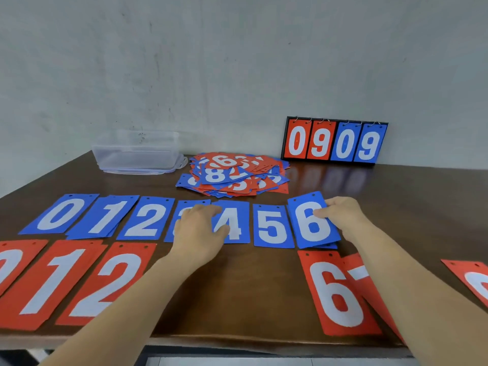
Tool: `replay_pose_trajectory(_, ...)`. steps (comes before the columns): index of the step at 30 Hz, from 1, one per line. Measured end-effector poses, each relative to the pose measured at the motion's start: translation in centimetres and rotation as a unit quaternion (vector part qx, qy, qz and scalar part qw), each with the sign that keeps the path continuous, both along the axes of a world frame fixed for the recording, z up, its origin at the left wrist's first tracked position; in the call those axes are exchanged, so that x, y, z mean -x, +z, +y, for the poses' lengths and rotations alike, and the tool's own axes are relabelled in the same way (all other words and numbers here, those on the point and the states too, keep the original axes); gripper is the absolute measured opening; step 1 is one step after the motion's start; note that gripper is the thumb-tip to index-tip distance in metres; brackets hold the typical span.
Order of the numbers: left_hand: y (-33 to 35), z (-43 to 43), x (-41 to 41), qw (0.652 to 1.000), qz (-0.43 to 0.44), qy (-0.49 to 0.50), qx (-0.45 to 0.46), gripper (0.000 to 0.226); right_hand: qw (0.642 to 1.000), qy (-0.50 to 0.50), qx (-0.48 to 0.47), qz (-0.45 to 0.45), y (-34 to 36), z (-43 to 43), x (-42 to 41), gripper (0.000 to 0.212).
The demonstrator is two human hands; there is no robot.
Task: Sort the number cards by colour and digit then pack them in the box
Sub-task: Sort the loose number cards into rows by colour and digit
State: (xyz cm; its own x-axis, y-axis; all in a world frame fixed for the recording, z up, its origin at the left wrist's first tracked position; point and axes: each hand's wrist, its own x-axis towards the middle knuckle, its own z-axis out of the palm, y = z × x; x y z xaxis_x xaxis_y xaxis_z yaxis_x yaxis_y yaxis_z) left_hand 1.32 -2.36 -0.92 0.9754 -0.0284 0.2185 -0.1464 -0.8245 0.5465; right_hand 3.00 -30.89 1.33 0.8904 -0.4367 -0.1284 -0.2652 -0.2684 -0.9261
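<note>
Head view: a loose pile of red and blue number cards (232,175) lies on a dark brown wooden table (250,281). Left of the pile stands a clear rectangular plastic box (137,151), with no cards in it. Right of the pile and farther back, a black-framed flip scoreboard (334,141) stands against the wall and reads 0909.

Nearer the person than the pile, a blue row lies face up: blue 0 card (59,213), blue 1 card (105,216), blue 2 card (146,219), blue 3 card (184,206), blue 4 card (237,225), blue 5 card (273,225), blue 6 card (309,220).

Nearer still, left of the pile, lie red 0 card (15,260), red 1 card (50,283) and red 2 card (105,283). Right of the pile lie red 6 card (335,294) and red 7 card (355,268), the latter partly under the right forearm.

Left hand (200,228): palm down on the blue 3 card, fingers relaxed, thumb on the blue 4 card, gripping nothing.

Right hand (340,215): pinches the right edge of the tilted blue 6 card, thumb on its face.
</note>
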Motion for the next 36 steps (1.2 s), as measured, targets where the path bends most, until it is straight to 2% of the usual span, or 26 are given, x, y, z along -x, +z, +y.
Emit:
replay_pose_trajectory(1, -0.1, -0.5, -0.1, 1.0, 0.003, 0.005, 0.001, 0.049, 1.0, 0.001, 0.027, 0.006, -0.6, -0.3, -0.5, 0.015)
replay_pose_trajectory(3, -0.2, -1.3, -0.2, 1.0, 0.007, 0.015, -0.003, 0.049, 0.99, 0.008, 0.14, 0.024, -1.7, -0.8, -1.5, 0.013)
replay_pose_trajectory(5, -0.3, -2.0, -0.4, 1.0, 0.008, 0.025, -0.009, 0.049, 0.962, 0.012, 0.266, 0.055, -1.8, -0.6, -1.5, 0.022)
replay_pose_trajectory(7, -0.4, -2.7, -0.5, 0.999, 0.013, 0.033, -0.016, 0.05, 0.942, 0.005, 0.326, 0.08, -1.4, -0.3, -1.2, 0.028)
replay_pose_trajectory(10, -0.6, -3.5, -0.6, 0.999, 0.024, 0.038, -0.03, 0.05, 0.938, 0.008, 0.332, 0.094, -0.9, -0.2, -1.1, 0.04)
replay_pose_trajectory(14, -0.6, -4.1, -1.6, 0.998, 0.028, 0.031, -0.041, 0.048, 0.935, 0.042, 0.337, 0.098, 0.0, 0.3, -1.2, 0.032)
replay_pose_trajectory(20, 1.1, -3.3, -5.1, 0.999, 0.03, 0.011, -0.041, 0.046, 0.949, 0.088, 0.302, 0.022, 1.8, 2.9, -3.1, 0.023)
replay_pose_trajectory(23, 2.0, -1.8, -7.7, 0.999, 0.048, 0.014, -0.019, 0.044, 0.954, 0.102, 0.28, 0.008, 2.3, 4.4, -5.2, 0.013)
replay_pose_trajectory(29, 3.3, 2.4, -14.8, 0.992, 0.06, 0.054, 0.097, 0.04, 0.96, 0.091, 0.266, 0.002, 2.3, 6.0, -10.1, 0.02)
replay_pose_trajectory(30, 3.5, 2.8, -16.0, 0.99, 0.06, 0.061, 0.114, 0.037, 0.96, 0.086, 0.265, 0.002, 2.3, 6.1, -11.0, 0.02)
replay_pose_trajectory(32, 3.6, 3.3, -19.0, 0.989, 0.051, 0.076, 0.119, 0.017, 0.962, 0.074, 0.264, -0.001, 2.1, 6.3, -12.9, 0.021)
replay_pose_trajectory(36, 3.4, 2.3, -24.5, 0.987, 0.063, 0.106, 0.099, 0.049, 0.965, 0.061, 0.254, -0.01, 1.3, 6.8, -16.4, 0.004)
